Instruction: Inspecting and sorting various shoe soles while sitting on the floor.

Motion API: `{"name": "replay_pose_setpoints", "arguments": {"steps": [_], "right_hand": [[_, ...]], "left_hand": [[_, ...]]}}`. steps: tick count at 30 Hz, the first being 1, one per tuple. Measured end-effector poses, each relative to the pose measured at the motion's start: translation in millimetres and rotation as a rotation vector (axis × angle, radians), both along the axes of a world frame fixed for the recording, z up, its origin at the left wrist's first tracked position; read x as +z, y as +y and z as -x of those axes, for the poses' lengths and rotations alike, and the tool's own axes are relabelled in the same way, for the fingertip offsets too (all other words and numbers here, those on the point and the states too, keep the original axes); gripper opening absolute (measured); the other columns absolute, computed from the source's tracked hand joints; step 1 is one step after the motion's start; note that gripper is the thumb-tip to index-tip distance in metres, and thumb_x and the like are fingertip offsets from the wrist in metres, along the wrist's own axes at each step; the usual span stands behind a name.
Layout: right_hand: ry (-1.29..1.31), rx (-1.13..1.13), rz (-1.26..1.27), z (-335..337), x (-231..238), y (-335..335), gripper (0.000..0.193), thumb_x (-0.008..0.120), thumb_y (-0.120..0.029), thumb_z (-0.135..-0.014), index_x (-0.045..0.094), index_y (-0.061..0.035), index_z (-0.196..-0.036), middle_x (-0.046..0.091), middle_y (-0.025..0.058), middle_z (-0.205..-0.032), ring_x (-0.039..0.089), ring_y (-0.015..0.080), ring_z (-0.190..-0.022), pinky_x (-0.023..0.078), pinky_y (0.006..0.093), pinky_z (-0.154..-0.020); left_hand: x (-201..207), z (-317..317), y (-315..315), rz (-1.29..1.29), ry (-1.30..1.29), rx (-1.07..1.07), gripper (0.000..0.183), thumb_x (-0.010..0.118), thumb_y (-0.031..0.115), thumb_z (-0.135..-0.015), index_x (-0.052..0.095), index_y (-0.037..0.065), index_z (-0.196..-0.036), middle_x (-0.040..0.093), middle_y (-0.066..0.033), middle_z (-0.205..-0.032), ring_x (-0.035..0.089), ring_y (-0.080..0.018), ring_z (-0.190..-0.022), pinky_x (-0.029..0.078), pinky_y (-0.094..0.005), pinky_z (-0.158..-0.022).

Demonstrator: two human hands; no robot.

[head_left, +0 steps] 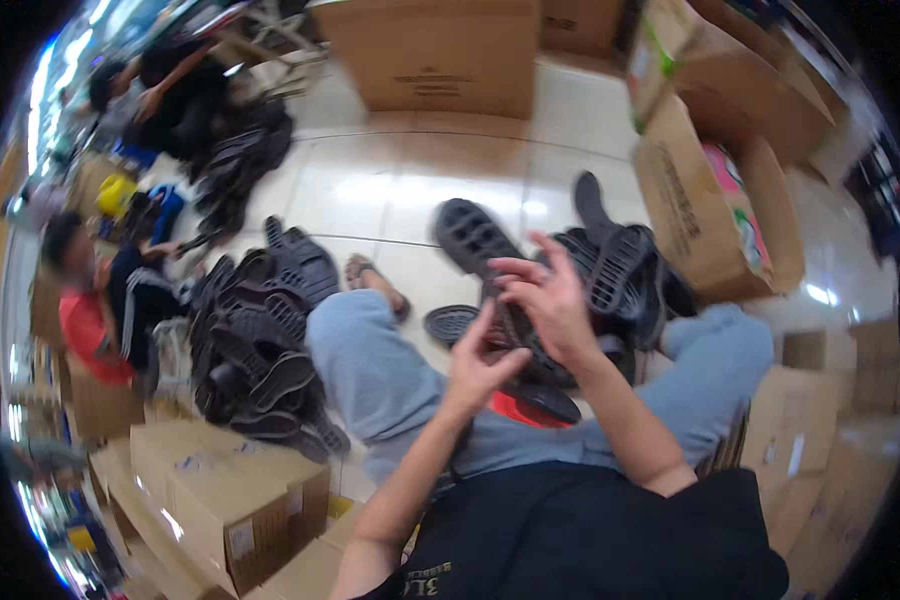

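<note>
The left forearm (410,485) is slanting from the lower edge toward the centre, the left hand (478,372) parting thumb from fingers. Just above right, the right hand (555,305) is spreading bent fingers leftward.

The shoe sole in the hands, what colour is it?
The shoe sole is dark grey, almost black; see the head view.

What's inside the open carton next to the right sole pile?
Something pink and green shows in the open carton; its bottom and anything deeper are hidden by cardboard and those contents.
</note>
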State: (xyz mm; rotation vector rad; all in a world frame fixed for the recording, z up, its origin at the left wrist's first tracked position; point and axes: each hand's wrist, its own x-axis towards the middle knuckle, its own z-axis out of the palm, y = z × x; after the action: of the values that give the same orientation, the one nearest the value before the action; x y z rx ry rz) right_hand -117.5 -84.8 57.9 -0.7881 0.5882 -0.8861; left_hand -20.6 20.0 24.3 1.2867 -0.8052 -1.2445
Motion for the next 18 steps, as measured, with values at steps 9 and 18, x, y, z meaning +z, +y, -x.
{"name": "replay_pose_setpoints", "arguments": {"steps": [9, 18], "right_hand": [[-0.413, 0.081, -0.760, 25, -50, 14, 0.032, 0.052, -0.008, -0.084, 0.046, -0.0053, -0.116, 0.059, 0.0098, -0.089, 0.058, 0.0158, -0.073, 0.049, 0.0241, -0.061], [0.395, -0.165, 0.125, 51, -28, -52, 0.038, 0.055, -0.021, -0.088, 0.047, -0.0048, -0.122, 0.055, 0.0032, -0.101, 0.052, 0.0109, -0.091, 0.043, 0.0263, -0.080]], "left_hand": [[4, 25, 1, 0.176, 0.276, 0.067, 0.088, 0.070, 0.011, -0.071, 0.019, 0.004, -0.143, 0.041, -0.0099, -0.133, 0.044, -0.0177, -0.118, 0.033, -0.0307, -0.101], [22, 9, 12, 0.083, 0.319, -0.058, 0.084, 0.066, 0.019, -0.071, 0.023, 0.004, -0.142, 0.041, -0.0093, -0.133, 0.047, -0.0159, -0.112, 0.037, -0.0268, -0.094]]}}
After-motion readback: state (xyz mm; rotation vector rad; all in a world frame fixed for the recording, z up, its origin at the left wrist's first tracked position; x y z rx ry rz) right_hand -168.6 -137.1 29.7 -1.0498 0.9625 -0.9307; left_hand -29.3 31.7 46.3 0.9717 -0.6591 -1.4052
